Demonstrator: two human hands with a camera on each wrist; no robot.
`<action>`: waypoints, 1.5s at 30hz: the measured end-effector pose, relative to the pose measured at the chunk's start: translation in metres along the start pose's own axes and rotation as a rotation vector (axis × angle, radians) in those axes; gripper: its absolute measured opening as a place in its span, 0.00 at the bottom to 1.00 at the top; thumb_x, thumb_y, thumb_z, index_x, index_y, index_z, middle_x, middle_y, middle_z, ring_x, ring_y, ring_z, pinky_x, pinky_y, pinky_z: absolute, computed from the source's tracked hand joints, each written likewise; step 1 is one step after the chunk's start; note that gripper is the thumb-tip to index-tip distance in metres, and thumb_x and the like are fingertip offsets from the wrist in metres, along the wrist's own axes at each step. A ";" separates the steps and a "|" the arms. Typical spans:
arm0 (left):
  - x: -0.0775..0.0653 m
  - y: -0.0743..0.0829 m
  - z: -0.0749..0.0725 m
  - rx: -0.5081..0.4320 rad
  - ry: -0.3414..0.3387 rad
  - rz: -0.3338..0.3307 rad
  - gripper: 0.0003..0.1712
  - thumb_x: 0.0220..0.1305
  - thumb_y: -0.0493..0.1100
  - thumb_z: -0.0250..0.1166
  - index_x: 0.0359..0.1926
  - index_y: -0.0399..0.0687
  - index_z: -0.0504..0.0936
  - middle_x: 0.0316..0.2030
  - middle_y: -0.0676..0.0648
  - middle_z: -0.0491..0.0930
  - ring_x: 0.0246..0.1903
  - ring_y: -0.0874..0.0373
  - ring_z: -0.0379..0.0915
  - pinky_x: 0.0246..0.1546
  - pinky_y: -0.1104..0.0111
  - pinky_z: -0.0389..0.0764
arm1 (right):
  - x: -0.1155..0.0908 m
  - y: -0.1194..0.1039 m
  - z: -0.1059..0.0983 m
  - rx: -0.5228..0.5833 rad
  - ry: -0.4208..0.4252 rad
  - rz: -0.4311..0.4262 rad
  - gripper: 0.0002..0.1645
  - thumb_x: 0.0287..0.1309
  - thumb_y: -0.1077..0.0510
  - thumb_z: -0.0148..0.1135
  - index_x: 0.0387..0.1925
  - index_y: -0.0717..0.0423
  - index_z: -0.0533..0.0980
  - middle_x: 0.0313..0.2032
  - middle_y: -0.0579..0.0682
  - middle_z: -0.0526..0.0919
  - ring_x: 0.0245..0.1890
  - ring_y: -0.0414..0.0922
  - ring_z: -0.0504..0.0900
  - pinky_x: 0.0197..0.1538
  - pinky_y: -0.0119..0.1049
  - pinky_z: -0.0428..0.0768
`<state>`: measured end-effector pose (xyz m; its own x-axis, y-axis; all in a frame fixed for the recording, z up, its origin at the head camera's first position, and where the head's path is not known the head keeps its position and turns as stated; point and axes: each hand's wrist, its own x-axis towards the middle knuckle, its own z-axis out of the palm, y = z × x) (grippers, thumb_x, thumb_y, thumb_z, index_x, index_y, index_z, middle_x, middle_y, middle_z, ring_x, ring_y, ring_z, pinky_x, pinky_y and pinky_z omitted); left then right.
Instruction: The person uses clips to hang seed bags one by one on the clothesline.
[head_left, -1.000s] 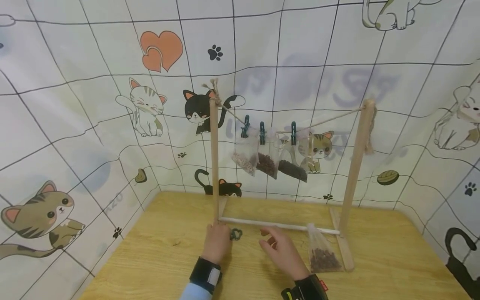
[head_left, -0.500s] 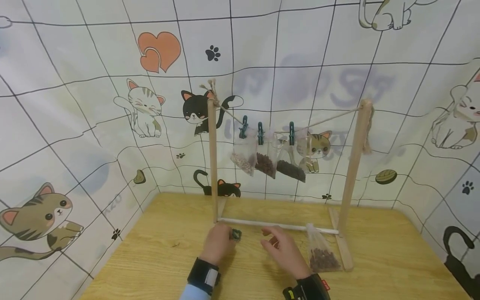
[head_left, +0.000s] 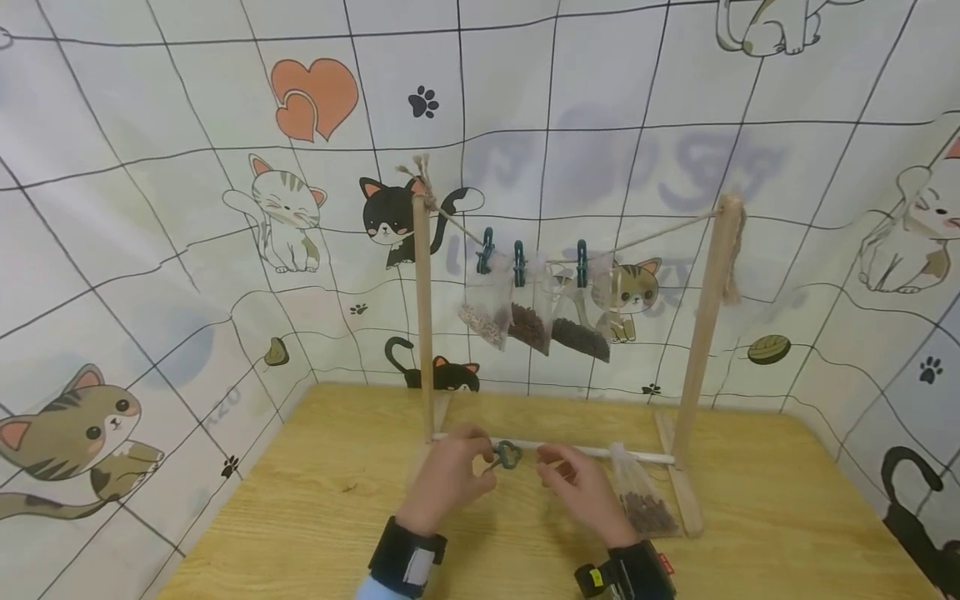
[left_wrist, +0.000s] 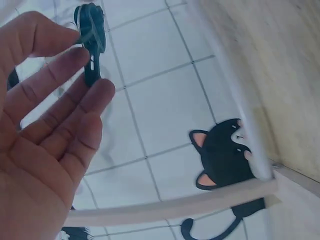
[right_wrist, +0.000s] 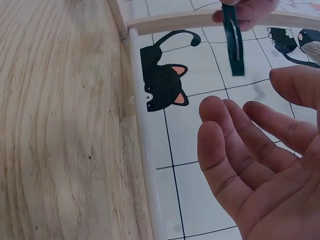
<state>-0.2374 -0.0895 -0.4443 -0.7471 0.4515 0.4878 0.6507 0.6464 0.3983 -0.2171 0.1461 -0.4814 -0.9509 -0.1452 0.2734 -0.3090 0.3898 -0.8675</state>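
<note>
My left hand (head_left: 448,477) holds a dark green clothespin (head_left: 508,455) between thumb and fingers, raised above the table. In the left wrist view the clothespin (left_wrist: 98,30) stands past the fingertips, its looped end uppermost. Across a small gap, my right hand (head_left: 585,493) hovers with relaxed, slightly bent fingers and nothing in them. Beside that hand, a clear bag (head_left: 647,510) of brown pieces leans on the white bottom bar (head_left: 592,451) of a wooden rack. In the right wrist view the clothespin (right_wrist: 235,50) appears beyond my fingers (right_wrist: 212,145).
A sagging rope (head_left: 663,237) joins the rack's left post (head_left: 423,317) and right post (head_left: 707,333). Hung from it by green clothespins are a bag of pale bits (head_left: 482,325), one of reddish-brown pieces (head_left: 529,327) and one of dark grains (head_left: 581,338). Cat-print cloth surrounds the wooden table (head_left: 330,500).
My left hand has picked the clothespin up off the table and moved it up and to the right. My right hand has shifted slightly right. The bags have stayed in place.
</note>
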 end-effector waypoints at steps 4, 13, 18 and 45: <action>0.002 0.012 -0.002 0.016 0.013 0.108 0.09 0.46 0.32 0.74 0.30 0.45 0.85 0.42 0.50 0.82 0.38 0.60 0.79 0.35 0.76 0.79 | 0.000 -0.003 -0.002 0.087 -0.051 0.014 0.20 0.75 0.55 0.59 0.60 0.63 0.78 0.46 0.58 0.84 0.36 0.45 0.86 0.40 0.40 0.85; 0.005 0.021 -0.002 -0.019 0.000 0.215 0.11 0.45 0.31 0.76 0.33 0.43 0.86 0.42 0.49 0.82 0.42 0.58 0.80 0.45 0.71 0.83 | 0.000 -0.008 -0.004 0.226 -0.115 0.023 0.20 0.77 0.58 0.56 0.60 0.70 0.77 0.36 0.58 0.84 0.32 0.42 0.84 0.37 0.39 0.85; 0.006 0.025 -0.004 -0.045 -0.021 0.191 0.16 0.48 0.32 0.75 0.41 0.42 0.87 0.47 0.48 0.82 0.45 0.57 0.81 0.49 0.69 0.83 | 0.001 -0.010 -0.004 0.288 -0.092 0.111 0.19 0.76 0.58 0.58 0.57 0.70 0.79 0.33 0.57 0.84 0.31 0.41 0.83 0.38 0.35 0.84; 0.004 0.030 -0.013 -0.257 0.115 0.172 0.18 0.50 0.38 0.81 0.42 0.48 0.84 0.33 0.55 0.80 0.33 0.59 0.76 0.34 0.75 0.75 | 0.000 -0.014 -0.011 0.402 -0.201 0.080 0.24 0.77 0.55 0.55 0.60 0.73 0.76 0.41 0.53 0.85 0.37 0.41 0.84 0.45 0.38 0.85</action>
<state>-0.2194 -0.0764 -0.4202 -0.6128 0.4586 0.6436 0.7898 0.3836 0.4786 -0.2131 0.1509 -0.4645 -0.9364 -0.3183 0.1477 -0.1654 0.0291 -0.9858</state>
